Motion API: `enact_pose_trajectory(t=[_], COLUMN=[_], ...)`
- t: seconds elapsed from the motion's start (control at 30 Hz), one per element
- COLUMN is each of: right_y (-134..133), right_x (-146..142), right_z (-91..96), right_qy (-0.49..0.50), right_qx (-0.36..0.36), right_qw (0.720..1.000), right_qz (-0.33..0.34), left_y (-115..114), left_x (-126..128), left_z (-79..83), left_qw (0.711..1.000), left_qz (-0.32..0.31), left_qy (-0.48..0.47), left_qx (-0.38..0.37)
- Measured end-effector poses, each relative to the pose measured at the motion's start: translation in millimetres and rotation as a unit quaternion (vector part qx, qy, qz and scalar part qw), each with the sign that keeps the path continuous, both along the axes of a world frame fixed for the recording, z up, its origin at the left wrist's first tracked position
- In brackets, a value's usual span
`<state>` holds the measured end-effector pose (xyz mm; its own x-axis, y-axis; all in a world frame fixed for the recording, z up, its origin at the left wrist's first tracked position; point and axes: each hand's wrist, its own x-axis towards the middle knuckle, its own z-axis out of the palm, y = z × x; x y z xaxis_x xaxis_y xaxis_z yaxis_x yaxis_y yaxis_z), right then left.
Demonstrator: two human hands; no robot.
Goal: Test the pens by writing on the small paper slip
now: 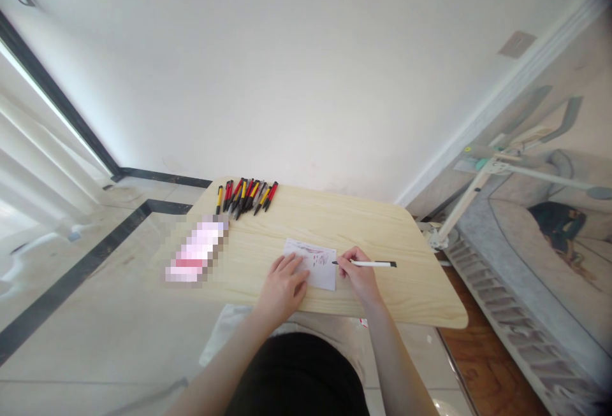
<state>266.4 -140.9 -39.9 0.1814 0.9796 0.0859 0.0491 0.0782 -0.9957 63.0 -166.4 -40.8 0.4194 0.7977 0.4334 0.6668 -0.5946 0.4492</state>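
A small white sheet of paper [322, 276] with dark and reddish scribbles lies on the light wooden table [382, 231]. My left hand [285, 283] rests flat on the paper's left part, fingers stretched out over it. In my right hand [359, 276], at the paper's right edge, is a white pen [373, 264] with black ends. Its dark tip points left, near the scribbles; whether it touches the paper I cannot tell. Several red, yellow, grey and black pens [246, 194] lie in a loose row at the table's far left.
A pixelated pink and white patch [196, 250] covers something at the table's left side. The wall [306, 85] rises behind the table. To the right stand a white metal frame [471, 202] and a grey sofa [516, 244]. A white curtain [43, 155] hangs at left.
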Motion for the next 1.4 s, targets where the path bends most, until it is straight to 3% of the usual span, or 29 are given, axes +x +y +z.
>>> enact_pose_trajectory(t=[0.3, 0.67, 0.97, 1.4], right_y=[25.8, 33.6, 30.9, 29.2], right_x=[-18.7, -22.0, -24.3, -26.6], right_z=[-8.1, 0.7, -12.6, -13.6], right_qy=[0.006, 0.016, -0.138, -0.170], right_qx=[-0.021, -0.007, 0.014, 0.022], right_qw=[0.999, 0.999, 0.987, 0.983], right_qz=[-0.024, -0.043, -0.081, -0.068], left_y=[2.4, 4.3, 4.7, 3.5], left_x=[-1.3, -0.2, 0.2, 0.1], left_z=[-2.2, -4.3, -4.5, -4.3], left_qw=[1.000, 1.000, 1.000, 1.000], left_qz=[-0.001, -0.003, -0.006, -0.005], left_qy=[0.011, 0.006, 0.002, -0.004], left_qx=[-0.003, -0.009, -0.002, 0.001])
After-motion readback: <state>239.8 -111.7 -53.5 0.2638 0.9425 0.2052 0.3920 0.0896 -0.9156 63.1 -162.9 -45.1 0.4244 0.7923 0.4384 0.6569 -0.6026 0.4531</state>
